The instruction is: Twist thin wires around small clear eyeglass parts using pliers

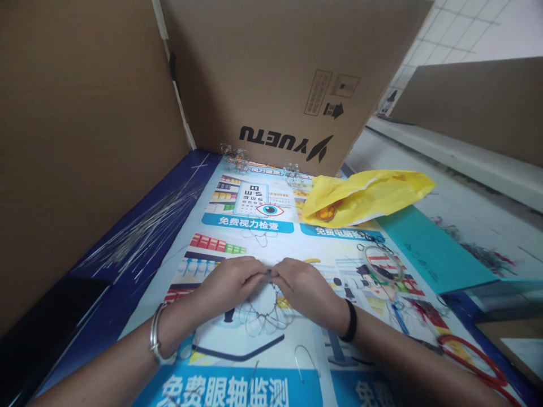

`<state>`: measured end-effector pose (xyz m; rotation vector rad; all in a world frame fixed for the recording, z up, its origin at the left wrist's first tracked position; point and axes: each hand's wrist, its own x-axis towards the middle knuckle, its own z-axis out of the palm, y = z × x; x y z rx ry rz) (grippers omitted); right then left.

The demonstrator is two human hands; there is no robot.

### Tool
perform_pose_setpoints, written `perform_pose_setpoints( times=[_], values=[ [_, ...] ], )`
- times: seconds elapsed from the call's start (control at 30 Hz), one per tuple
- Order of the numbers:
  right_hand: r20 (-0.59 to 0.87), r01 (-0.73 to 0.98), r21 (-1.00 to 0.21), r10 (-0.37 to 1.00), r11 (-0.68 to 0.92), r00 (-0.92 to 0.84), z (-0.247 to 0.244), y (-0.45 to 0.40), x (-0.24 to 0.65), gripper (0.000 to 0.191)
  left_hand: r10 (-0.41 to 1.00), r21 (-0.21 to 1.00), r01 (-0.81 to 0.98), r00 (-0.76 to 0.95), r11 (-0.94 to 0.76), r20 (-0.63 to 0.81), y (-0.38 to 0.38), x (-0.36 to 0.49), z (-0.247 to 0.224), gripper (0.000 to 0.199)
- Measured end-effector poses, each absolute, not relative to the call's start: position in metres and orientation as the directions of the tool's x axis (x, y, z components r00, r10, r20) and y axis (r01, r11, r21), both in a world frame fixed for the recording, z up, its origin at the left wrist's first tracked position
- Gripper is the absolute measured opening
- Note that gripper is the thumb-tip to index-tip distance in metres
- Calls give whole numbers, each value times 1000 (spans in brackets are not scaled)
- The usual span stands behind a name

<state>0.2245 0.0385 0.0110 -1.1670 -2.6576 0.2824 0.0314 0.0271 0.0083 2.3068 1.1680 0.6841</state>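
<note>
In the yellow bag [377, 195] an orange thing [326, 212] is held, while a loopy wire ring [263, 315] is pinched tight by the left hand [237, 282] and right hand [306, 288].

A: Lettering on the carton [237, 68]?

B: YUETU, black, upside down; bold black arrow [334, 110] above it in view; boxed small print [318, 92] nearby, too small to read.

A: Poster [305, 353]?

B: White characters on blue; 免费视力检查 mid-left; 免费电脑验 to its right, end unclear; 免费眼轴监测 large at the near end; 免费 beside that, rest too dark; 视力健康 at the far end, surrounding characters unclear.

A: Eye chart [253, 198] printed there?

B: Rows of E signs, smaller going down.

A: Teal sheet [441, 254]?

B: Faint small marks; unreadable.
</note>
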Motion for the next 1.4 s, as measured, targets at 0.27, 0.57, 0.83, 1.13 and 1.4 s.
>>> perform_pose_setpoints(
  times=[0.27,0.57,0.83,1.13,1.4],
  values=[
    [232,664,-255,712,702,-663,2,37,224,18,850,708,523,481,-475,215,29,31,7,17],
    [280,636,-218,672,740,-686,2,34,222,18,864,774,468,465,-425,193,29,32,8,18],
    [269,646,-244,690,724,-672,2,34,222,17,883,814,467,456,-346,114,28,31,11,16],
    [291,642,-295,707,708,-645,7,32,224,17,865,808,429,467,-404,184,31,26,14,14],
    [328,616,-263,669,742,-666,7,30,224,20,815,600,579,526,-552,243,33,20,20,15]
  ],
)
